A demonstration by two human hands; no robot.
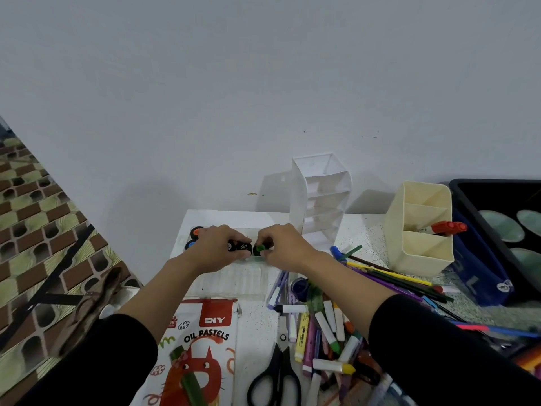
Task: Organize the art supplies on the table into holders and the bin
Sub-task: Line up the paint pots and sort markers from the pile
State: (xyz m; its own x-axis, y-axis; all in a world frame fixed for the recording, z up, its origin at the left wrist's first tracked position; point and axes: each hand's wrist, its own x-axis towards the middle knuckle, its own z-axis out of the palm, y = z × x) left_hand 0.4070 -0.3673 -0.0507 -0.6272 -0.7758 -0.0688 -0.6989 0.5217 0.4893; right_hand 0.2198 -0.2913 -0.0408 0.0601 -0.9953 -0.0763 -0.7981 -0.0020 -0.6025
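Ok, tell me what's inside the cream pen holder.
A red marker leans out over the right rim of the cream holder. The other visible compartments look empty, but the front wall hides their bottoms.

We see bare tabletop (363,231) between the white holder (320,197) and the cream holder (421,230); pencils (389,273) and crayons (328,329) clutter the near right side.

Tiered holder (322,194) white. Square holder (418,253) cream; marker (448,227) inside red. Bin (475,271): dark blue side, black rim. Small pots (240,247) black; one lid orange (196,231), one blue (191,245), green-lidded pot (260,249). Pastel box (199,347) white, red cat, black lettering. Scissors (275,379) black. Loose pastels (326,329) white-wrapped; tips yellow, green, orange. Pencils (389,273) yellow, purple, green. Table (257,317) white, dark speckles. Sleeves (439,347) black. Mat (44,215) at left: brown-and-olive brick pattern.
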